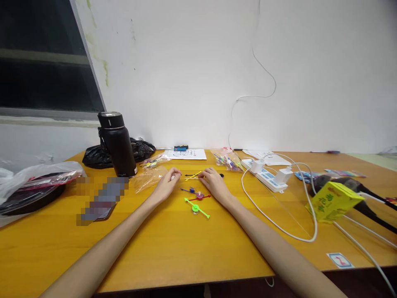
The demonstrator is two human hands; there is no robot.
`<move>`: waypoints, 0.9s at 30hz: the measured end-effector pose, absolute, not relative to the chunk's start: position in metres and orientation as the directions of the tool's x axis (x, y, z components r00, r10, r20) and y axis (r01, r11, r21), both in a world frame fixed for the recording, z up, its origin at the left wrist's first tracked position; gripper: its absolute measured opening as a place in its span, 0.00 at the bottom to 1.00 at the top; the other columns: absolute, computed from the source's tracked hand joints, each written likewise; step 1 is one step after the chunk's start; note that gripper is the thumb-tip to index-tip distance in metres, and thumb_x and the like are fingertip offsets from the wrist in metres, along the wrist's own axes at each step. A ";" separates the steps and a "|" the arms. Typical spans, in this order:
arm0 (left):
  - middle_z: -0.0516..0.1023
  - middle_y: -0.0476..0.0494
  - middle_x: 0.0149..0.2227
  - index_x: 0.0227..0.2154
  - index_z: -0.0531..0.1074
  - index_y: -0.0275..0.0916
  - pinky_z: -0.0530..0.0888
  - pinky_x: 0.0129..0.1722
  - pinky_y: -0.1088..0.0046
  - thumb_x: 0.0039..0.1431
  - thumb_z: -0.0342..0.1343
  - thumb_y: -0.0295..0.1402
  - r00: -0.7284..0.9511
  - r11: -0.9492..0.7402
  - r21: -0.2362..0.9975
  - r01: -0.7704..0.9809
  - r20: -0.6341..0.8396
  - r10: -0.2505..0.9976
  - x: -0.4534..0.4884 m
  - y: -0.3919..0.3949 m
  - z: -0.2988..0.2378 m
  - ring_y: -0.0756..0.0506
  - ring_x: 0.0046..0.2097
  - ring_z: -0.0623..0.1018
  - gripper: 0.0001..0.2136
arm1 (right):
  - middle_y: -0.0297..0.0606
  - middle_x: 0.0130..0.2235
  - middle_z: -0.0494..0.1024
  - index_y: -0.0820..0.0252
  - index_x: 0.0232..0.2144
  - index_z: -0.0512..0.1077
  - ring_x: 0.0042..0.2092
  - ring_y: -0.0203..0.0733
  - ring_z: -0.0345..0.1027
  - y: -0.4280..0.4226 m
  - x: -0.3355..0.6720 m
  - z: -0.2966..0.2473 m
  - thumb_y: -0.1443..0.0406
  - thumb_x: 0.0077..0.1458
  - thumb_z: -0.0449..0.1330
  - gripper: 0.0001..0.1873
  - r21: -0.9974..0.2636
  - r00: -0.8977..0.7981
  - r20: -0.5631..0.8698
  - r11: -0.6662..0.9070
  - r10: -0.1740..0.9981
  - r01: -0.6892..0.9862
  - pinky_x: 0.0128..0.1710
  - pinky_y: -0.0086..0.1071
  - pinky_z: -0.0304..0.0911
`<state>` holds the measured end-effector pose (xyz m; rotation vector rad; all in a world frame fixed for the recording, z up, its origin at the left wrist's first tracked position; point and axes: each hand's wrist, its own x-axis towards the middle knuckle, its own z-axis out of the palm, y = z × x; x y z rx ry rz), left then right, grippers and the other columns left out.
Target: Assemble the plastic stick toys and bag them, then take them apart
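Note:
Both my arms reach across a yellow-orange table (173, 248). My left hand (167, 184) rests on the table with fingers curled, beside a clear plastic bag (148, 177). My right hand (212, 182) lies palm down, its fingertips pinched at the end of a thin yellow and black stick piece (193, 176). Between the hands lie a small purple stick piece (190, 190), a red one (200, 196) and a green one with a round hub (196, 207).
A black flask (118, 142) and a black bag (99, 156) stand at the back left. A white power strip (263, 174) with chargers and cables, a yellow carton (333, 201), papers (186, 154) and bags of coloured parts (229, 159) lie to the right and back.

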<state>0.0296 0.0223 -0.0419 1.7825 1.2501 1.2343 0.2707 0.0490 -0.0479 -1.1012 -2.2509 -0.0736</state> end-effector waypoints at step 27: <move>0.72 0.47 0.34 0.39 0.70 0.37 0.57 0.24 0.77 0.54 0.52 0.33 0.239 0.001 0.959 -0.282 0.069 0.969 0.040 0.020 -0.035 0.53 0.25 0.58 0.10 | 0.41 0.48 0.74 0.53 0.52 0.72 0.51 0.44 0.68 0.018 0.246 -0.027 0.63 0.69 0.53 0.13 -0.390 -0.475 0.626 0.776 0.618 0.495 0.54 0.39 0.63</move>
